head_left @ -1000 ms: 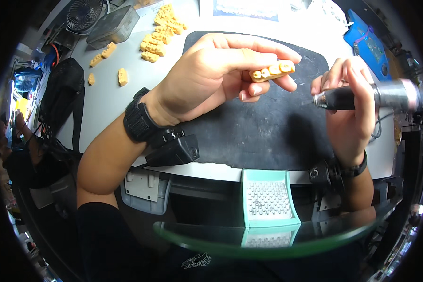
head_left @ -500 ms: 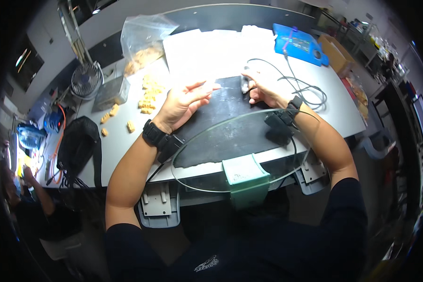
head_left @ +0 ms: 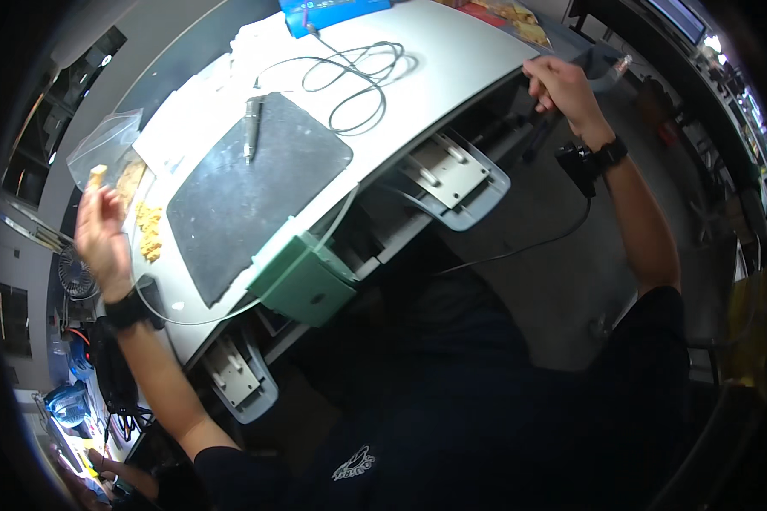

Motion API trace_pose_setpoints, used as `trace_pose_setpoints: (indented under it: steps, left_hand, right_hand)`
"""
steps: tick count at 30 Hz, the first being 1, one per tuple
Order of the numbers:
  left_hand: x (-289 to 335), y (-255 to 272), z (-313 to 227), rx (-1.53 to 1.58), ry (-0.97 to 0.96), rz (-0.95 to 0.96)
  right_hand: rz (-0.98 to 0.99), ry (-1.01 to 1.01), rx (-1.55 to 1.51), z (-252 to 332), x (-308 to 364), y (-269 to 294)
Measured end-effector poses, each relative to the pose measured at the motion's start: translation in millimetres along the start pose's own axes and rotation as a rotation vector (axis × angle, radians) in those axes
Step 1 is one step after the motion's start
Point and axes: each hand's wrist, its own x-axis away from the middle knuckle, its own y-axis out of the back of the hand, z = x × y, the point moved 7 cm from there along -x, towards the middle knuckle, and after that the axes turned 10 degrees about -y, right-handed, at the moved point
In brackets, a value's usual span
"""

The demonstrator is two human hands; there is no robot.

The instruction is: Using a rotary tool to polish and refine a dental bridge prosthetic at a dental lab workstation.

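Observation:
My left hand (head_left: 102, 243) is raised at the left side of the table, fingers bent. A small yellowish piece (head_left: 98, 175) shows at its fingertips, blurred by motion. Below that hand, several yellow pieces (head_left: 148, 232) lie in a heap on the table. My right hand (head_left: 568, 95) is at the table's right corner with its fingers curled; whether anything is inside them is hidden. A slim metal pen-shaped handpiece (head_left: 252, 128) lies on the dark mat (head_left: 256, 196), apart from both hands, its black cable (head_left: 375, 77) looped on the table.
A clear curved shield with a green bracket (head_left: 302, 281) is at the table's front edge. Grey armrest-like supports (head_left: 456, 179) stick out there. A blue device (head_left: 337, 13), a plastic bag (head_left: 102, 145) and a fan (head_left: 75, 271) stand around. Another person's arm (head_left: 128, 477) shows lower left.
The view has turned right. The handpiece that was by my right hand now lies on the mat. My hands have moved wide apart; the left now has a yellowish piece at its fingertips.

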Motion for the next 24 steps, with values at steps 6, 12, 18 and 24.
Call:
trace_pose_setpoints:
  steps: [6, 12, 18, 24]
  left_hand:
    - [98, -62, -176, -1.922, -1.021, 0.043]
    - [232, -226, -192, -1.851, -1.107, 0.024]
    - [272, -347, -97, -0.081, -0.245, 0.849]
    - [311, -383, -20, 0.012, -0.012, 1.012]
  right_hand:
    - [-0.087, 0.156, 0.305, -92, 11, 3]
    - [0.136, 0.541, 0.827, -81, -11, -86]
    - [0.370, 0.275, 1.082, -126, -42, -121]
    - [0.286, 0.469, 1.044, -99, -34, -119]
